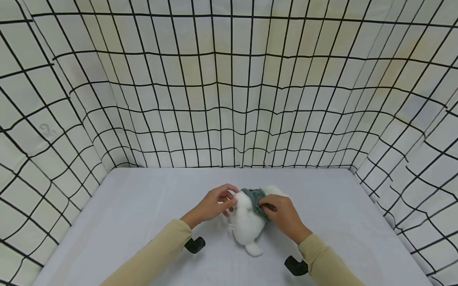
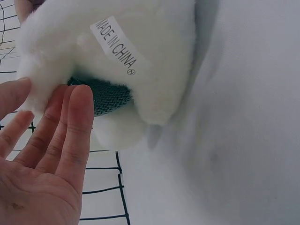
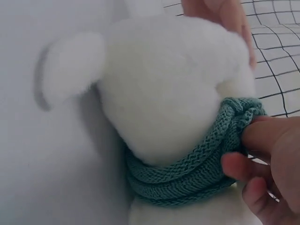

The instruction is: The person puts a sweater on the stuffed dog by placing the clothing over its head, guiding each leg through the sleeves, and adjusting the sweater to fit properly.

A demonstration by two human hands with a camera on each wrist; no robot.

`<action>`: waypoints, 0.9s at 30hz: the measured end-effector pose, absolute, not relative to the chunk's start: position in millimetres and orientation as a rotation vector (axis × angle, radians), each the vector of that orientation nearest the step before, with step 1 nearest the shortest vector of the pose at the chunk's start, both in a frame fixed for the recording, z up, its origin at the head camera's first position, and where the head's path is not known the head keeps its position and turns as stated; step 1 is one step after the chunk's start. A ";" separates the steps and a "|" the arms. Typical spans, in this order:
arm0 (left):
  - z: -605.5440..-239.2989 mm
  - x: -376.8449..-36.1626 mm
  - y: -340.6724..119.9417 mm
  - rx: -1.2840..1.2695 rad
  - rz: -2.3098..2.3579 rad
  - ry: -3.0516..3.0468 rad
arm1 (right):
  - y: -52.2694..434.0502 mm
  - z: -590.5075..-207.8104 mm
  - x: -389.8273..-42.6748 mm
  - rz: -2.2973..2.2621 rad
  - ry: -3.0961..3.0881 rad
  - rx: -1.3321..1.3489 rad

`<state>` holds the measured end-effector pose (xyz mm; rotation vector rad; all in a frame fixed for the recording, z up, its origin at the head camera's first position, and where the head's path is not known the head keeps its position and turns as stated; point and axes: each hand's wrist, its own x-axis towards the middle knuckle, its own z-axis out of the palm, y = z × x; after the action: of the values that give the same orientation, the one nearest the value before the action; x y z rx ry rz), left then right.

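Plush toy lies on the worktop about mid-width, nearer the near edge than the far one, well clear of both side edges. Long axis runs near-to-far: one white tip points at the near edge, the bulkier part sits toward the far edge.

Green knit scarf wraps the toy at its far part, a band lying crosswise to that axis. From the right wrist view the scarf goes round the neck in a couple of turns, with its bunched end on the right side.

Right hand is on the toy's right and is the nearer hand to the scarf. Grip state: thumb and fingertips pinch the bunched end. So the scarf lies just left of the right grip, already in it.

Left hand is on the toy's left flank at the far part. In the left wrist view its fingers are straight and lie against the fur beside a sewn tag; not closed round anything. Scarf shows just past those fingertips.

Beyond, at the far edge: wire grid wall.
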<state>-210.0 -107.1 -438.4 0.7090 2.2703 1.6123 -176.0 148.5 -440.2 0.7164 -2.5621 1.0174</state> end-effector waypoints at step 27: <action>-447.6 -219.5 -88.6 0.714 1.615 2.420 | 129.5 -441.4 -184.4 0.893 -2.621 0.676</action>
<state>-219.5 -88.6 -447.6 0.7144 2.4202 1.6146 -184.4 129.5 -441.4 0.6758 -2.6210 0.8927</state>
